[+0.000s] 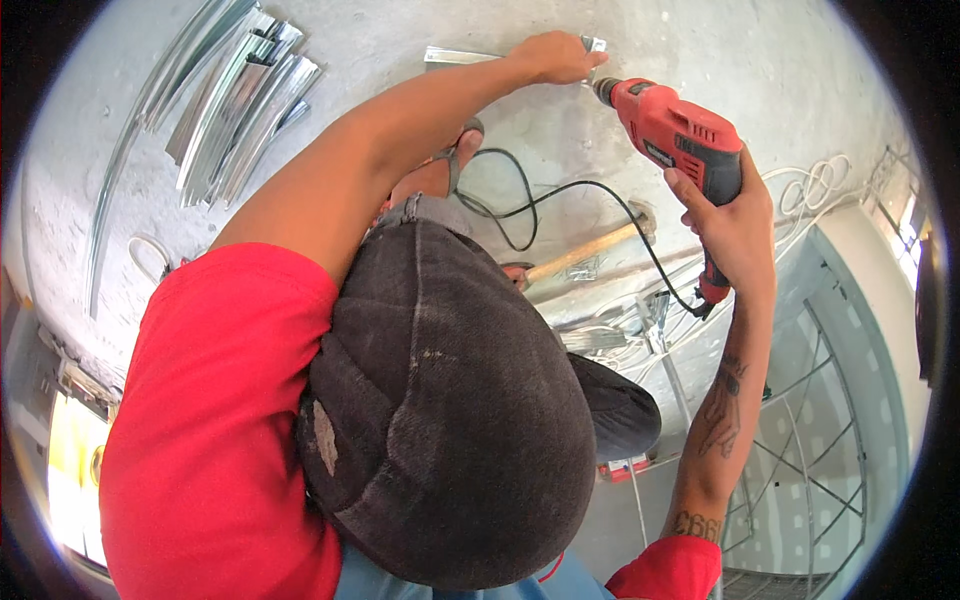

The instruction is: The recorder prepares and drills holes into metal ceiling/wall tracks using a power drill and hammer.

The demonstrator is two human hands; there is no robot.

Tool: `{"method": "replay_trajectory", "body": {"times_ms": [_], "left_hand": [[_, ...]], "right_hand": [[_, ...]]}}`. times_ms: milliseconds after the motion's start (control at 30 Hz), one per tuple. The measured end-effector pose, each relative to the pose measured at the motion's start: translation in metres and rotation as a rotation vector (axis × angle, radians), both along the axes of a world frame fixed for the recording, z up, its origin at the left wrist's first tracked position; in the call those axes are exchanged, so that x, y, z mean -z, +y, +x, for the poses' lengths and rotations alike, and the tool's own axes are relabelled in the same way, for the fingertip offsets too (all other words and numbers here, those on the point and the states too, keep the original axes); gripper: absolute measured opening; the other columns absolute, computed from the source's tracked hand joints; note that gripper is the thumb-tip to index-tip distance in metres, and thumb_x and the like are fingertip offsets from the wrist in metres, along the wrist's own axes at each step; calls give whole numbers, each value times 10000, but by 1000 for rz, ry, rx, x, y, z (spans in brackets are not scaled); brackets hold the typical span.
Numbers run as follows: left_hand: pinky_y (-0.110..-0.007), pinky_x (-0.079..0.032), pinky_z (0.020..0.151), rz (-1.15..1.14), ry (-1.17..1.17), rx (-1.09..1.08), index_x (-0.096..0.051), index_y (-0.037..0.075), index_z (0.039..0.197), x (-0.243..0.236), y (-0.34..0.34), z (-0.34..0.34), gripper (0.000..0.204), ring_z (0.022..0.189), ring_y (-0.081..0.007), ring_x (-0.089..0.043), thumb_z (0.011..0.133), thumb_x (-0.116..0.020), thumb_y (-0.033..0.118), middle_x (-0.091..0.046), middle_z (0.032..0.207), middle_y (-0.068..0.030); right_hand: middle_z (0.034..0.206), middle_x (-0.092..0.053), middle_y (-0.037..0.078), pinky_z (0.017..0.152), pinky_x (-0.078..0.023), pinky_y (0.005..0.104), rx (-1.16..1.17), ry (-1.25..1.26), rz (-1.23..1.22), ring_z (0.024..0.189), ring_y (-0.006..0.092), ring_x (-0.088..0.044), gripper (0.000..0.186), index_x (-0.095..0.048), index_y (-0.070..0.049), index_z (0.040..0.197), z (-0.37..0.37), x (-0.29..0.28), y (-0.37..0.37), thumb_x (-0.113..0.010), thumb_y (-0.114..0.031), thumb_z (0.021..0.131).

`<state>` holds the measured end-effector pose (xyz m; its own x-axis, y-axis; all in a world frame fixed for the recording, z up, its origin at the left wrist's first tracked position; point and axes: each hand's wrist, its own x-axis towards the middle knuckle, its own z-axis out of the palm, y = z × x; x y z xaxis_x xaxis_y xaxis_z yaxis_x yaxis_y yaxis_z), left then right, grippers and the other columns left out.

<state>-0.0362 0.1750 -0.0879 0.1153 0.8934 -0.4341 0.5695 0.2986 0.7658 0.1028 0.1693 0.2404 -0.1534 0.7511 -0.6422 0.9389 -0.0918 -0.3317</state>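
My left hand [560, 57] grips the right end of a short silver metal channel [460, 55] lying on the grey floor [380, 45]. My right hand [735, 225] is closed round the handle of a red and black corded drill [670, 120]. Its chuck and bit point at that end of the channel, beside my left fingers; whether the bit touches it I cannot tell. The drill's black cord [555, 186] loops over the floor. My bent knee in dark trousers [450, 390] fills the centre, with my sandalled foot [430, 175] beyond it.
Several silver metal profiles [230, 110] lie stacked at upper left. A wooden-handled hammer [580, 250] lies behind my knee. Coiled white cables [810, 185] run along the right and below the drill. A bright opening [75, 475] is at lower left, and a panelled surface with metal bars [810, 420] at lower right.
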Motion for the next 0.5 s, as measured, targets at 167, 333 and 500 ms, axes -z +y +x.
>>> {"method": "replay_trajectory", "body": {"times_ms": [167, 333, 500], "left_hand": [[-509, -494, 855, -1, -19, -1, -723, -58, 879, -4, 0, 5, 782, 918, -464, -662, 974, -353, 624, -685, 935, -305], [-506, -494, 865, -7, -3, -12, -725, -58, 894, -2, 0, 4, 773, 921, -463, -661, 972, -362, 620, -685, 939, -303], [-505, -493, 870, -2, -17, -19, -727, -57, 886, -5, -1, 5, 765, 929, -460, -660, 967, -374, 617, -684, 957, -305]], "right_hand": [[797, -670, 59, 574, -509, 281, -144, 29, 118, 598, 117, -597, 526, -599, -32, 1220, 14, 8, -4, -816, -267, 802], [810, -688, 66, 613, -515, 292, -204, 35, 144, 616, 124, -609, 557, -586, -51, 1261, 11, 6, -5, -816, -252, 796], [1001, -729, 172, 829, -541, 376, -195, 8, 95, 928, 287, -724, 580, -586, -76, 1278, 7, 1, -5, -815, -195, 759]]}}
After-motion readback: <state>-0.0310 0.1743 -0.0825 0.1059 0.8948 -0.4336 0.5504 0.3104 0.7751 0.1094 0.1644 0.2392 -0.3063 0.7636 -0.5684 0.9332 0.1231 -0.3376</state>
